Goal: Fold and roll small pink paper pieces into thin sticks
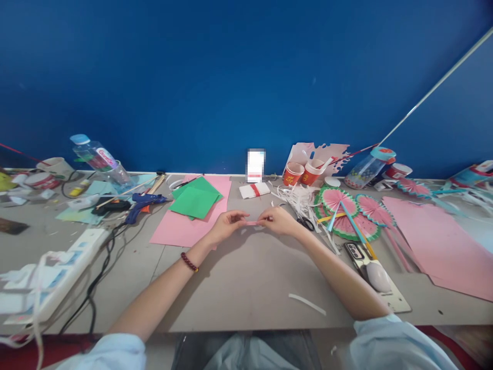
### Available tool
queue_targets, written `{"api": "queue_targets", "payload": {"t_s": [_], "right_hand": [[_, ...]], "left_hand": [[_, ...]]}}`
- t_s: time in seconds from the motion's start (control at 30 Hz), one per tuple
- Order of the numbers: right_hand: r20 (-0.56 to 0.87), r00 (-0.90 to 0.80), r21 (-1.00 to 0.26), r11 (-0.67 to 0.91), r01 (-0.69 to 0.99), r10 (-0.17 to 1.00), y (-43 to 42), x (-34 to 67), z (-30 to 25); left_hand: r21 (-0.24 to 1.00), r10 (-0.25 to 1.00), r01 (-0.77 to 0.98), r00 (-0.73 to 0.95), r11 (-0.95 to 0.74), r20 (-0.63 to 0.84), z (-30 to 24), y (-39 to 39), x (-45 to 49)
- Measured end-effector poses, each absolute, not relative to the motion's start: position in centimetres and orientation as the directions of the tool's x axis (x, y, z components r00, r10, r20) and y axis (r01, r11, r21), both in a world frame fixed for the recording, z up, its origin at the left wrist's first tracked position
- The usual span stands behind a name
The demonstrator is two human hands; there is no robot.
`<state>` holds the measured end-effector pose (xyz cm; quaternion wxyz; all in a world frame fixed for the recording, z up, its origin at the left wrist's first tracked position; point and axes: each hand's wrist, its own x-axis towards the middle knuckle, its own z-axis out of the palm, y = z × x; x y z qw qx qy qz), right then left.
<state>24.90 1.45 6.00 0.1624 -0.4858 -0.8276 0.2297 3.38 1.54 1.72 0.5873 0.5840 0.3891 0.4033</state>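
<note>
Between my hands is a narrow pink paper strip [252, 223], held level just above the grey table. My left hand [230, 226] pinches its left end, and my right hand [278, 220] pinches the right end. Beside my left hand lie green paper sheets [197, 199] on top of a larger pink sheet [165, 230]. To the right of my right hand are black-handled scissors [306, 222], partly under a heap of white paper strips [298, 198]. Pleated watermelon-patterned paper fans [337, 203] lie farther right.
A blue glue gun [144, 203] and a power strip [73, 267] with cables are at left. Red paper cups [293, 174] and a lit phone [255, 165] stand at the back. A mouse [378, 276] rests at right, near a loose white strip [307, 304].
</note>
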Motion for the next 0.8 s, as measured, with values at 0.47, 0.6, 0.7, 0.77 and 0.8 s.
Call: {"api": "queue_targets", "payload": {"t_s": [0.47,0.6,0.7,0.77,0.8], "right_hand": [[0.092,-0.470,-0.508,0.447,0.736,0.878,0.7,24.4,6.2],[0.087,-0.478,-0.535,0.446,0.717,0.874,0.9,24.5,6.0],[0.124,-0.468,-0.561,0.451,0.694,0.875,0.9,24.5,5.9],[0.150,-0.469,-0.562,0.465,0.684,0.870,1.0,24.5,5.8],[0.159,-0.470,-0.564,0.471,0.678,0.868,1.0,24.5,5.8]], "left_hand": [[0.994,0.960,0.089,0.278,-0.068,0.040,2.8,0.8,3.9],[1.000,0.958,0.022,0.287,-0.006,-0.001,2.8,0.7,3.8],[0.998,0.965,-0.068,0.263,0.011,0.007,2.7,1.0,3.6],[0.994,0.968,-0.106,0.249,0.012,0.015,2.7,1.2,3.5],[0.993,0.969,-0.113,0.247,0.015,0.014,2.7,1.2,3.4]]}}
